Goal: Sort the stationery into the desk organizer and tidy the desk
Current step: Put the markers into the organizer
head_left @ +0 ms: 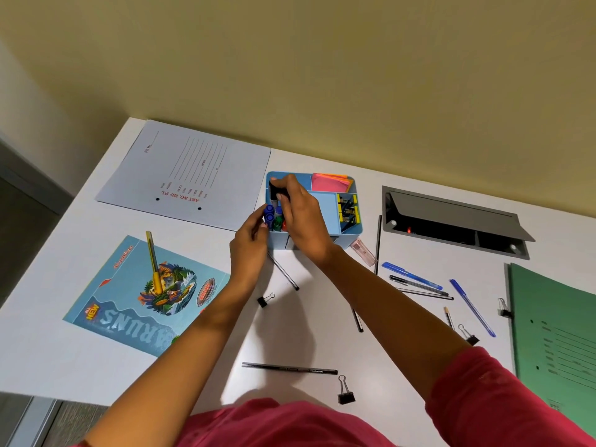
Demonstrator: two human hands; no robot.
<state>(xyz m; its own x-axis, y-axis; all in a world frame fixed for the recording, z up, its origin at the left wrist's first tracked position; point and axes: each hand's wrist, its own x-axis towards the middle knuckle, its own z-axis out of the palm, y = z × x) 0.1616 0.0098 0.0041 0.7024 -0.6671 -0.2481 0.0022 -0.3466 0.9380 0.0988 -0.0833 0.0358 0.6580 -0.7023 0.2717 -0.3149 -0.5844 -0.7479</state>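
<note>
Both hands grip markers inside the organizer.

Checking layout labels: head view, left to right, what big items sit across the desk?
picture notebook → blue desk organizer → grey cable hatch → green folder. The white file folder is left out because it overlaps the notebook's span.

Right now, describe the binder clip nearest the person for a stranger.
Find the near edge of the white desk. A black pencil lies crosswise there; the binder clip sits off its right end. Other clips lie farther up the desk.
</note>
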